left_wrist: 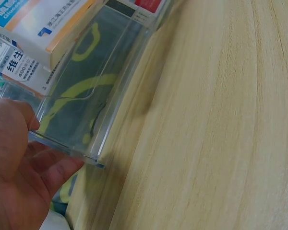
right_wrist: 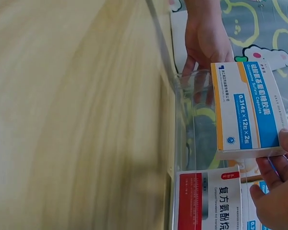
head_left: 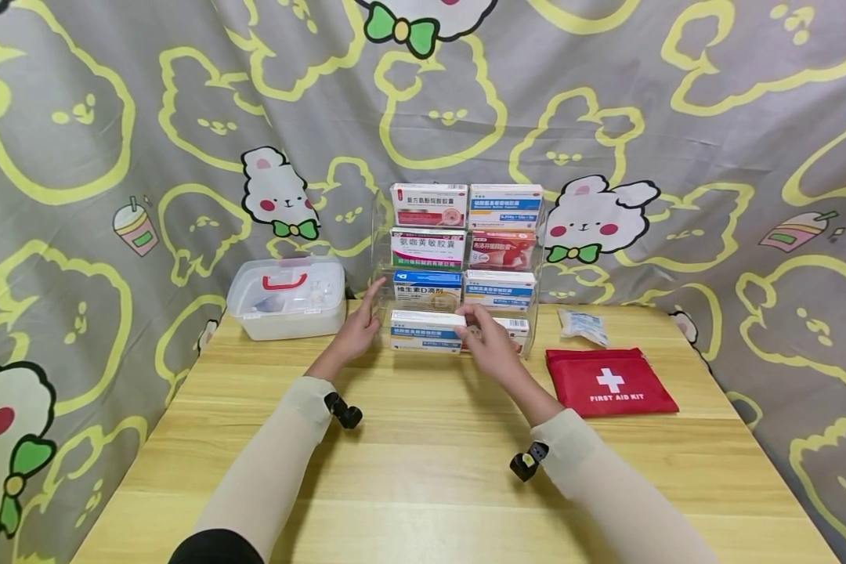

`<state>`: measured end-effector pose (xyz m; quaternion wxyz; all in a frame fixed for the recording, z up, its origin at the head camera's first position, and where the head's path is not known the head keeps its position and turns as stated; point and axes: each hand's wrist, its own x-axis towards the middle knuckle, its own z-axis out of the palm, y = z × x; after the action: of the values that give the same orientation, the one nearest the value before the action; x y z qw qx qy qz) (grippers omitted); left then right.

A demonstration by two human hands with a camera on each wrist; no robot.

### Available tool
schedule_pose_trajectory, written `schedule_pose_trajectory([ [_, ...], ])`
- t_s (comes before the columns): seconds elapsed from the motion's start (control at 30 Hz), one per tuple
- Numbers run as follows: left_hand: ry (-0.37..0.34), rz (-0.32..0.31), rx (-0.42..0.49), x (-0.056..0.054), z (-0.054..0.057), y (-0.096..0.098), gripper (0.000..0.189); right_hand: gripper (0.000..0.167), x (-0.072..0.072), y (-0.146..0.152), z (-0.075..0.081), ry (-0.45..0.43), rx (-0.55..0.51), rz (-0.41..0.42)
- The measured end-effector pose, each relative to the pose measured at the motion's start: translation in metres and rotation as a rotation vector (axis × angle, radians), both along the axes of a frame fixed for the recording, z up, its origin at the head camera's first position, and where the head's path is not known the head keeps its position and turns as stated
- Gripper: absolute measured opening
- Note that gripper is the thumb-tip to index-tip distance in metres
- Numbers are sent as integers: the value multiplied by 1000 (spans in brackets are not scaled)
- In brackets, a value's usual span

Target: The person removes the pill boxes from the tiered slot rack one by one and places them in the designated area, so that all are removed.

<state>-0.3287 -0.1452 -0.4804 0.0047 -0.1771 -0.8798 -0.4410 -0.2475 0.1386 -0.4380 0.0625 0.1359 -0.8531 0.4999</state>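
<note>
My right hand (head_left: 489, 342) pinches one end of a white, blue and orange medicine box (right_wrist: 247, 108) between thumb and fingers. The box is held in front of the bottom-left slot of a clear display rack (left_wrist: 98, 120); in the left wrist view that slot shows bare plastic. My left hand (left_wrist: 19, 167) grips the rack's left side, thumb on one side of the edge and fingers on the other. Beside the held box, a red-and-white medicine box (right_wrist: 206, 199) sits in the bottom-right slot, partly behind my right hand in the head view.
Upper tiers hold several more medicine boxes (head_left: 428, 250) in two columns. Left of the rack stands a lidded translucent case (head_left: 292, 309) with a red handle. On the right lie a red first aid pouch (head_left: 609, 392) and a small clear packet (head_left: 582, 327). A patterned curtain (head_left: 451, 102) hangs behind the table.
</note>
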Motion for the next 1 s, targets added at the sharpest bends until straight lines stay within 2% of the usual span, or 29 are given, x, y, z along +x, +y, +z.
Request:
schedule_pose_trajectory([
  [0.33, -3, 1, -6, 0, -2, 0, 87, 22, 15, -3, -10, -50, -30, 47],
  [0.57, -21, 5, -15, 0, -2, -1, 86, 23, 24, -3, -21, -61, 1, 68],
  [1.0, 9, 8, -22, 0, -1, 0, 83, 22, 32, 2, -38, -80, 34, 91],
])
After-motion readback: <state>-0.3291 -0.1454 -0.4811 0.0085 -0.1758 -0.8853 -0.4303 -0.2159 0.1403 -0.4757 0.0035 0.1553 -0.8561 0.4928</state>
